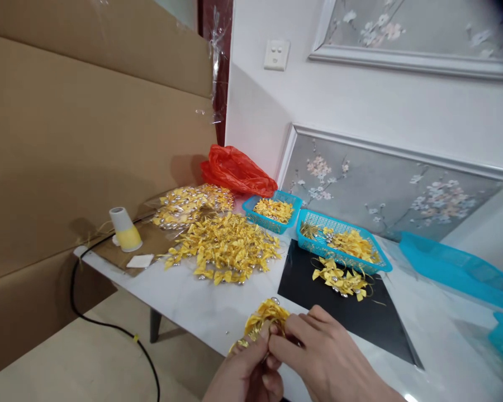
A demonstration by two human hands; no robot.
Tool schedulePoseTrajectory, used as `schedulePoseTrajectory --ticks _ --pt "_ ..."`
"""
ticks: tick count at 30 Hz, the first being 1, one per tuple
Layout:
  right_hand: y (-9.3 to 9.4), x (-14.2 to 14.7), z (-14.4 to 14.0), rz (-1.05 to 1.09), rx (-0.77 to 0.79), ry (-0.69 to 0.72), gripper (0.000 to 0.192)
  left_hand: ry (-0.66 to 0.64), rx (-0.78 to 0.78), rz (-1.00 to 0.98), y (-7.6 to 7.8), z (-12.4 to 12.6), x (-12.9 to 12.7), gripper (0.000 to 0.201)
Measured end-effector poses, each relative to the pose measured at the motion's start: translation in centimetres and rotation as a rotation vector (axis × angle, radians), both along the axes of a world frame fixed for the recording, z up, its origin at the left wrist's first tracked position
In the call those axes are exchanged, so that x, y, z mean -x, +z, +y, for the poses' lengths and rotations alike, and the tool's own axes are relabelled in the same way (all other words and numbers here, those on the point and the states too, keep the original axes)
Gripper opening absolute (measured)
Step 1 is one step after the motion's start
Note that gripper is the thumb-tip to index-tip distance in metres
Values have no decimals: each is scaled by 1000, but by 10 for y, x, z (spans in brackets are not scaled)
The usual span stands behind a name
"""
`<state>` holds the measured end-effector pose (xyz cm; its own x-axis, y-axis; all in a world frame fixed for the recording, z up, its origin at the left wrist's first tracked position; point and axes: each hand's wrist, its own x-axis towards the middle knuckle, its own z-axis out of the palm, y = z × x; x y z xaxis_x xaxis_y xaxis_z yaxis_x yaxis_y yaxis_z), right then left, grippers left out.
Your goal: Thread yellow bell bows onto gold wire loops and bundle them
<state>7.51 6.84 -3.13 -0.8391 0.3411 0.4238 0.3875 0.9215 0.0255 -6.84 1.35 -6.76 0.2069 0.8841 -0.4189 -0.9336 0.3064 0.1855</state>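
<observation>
Near the front edge of the table, my left hand (245, 371) is closed on a bunch of yellow ribbon bows (265, 317) with silver bells and gold ties. My right hand (318, 349) meets it there, thumb and fingers pinched together at the base of the same bunch. What exactly the right fingertips grip is hidden between the hands. Just beyond lies a large heap of similar yellow bows (226, 245). A smaller group of bows (343, 279) rests on a black board (352, 318) to the right.
Two blue plastic baskets (339, 257) with yellow bows stand along the wall. A red plastic bag (238, 173), a clear bag of bows (193, 204), a yellow-and-white cone (126, 231) and a white square (140, 261) are farther left. A black cable (92, 318) hangs off the left edge.
</observation>
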Motion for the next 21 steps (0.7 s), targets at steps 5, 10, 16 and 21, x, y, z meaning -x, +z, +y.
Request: schedulePoseTrajectory --ticks 5,10,16,21 --pt "17 -5 16 95 447 -45 21 7 -56 -42 1 0 7 27" --pt "7 8 81 206 593 -465 22 -30 -102 -62 -1 3 9 29" --pt "-35 45 137 117 700 -725 23 -69 -138 -62 6 4 14 29" --pt "-50 59 145 133 759 -804 24 -65 -122 -54 7 0 19 31"
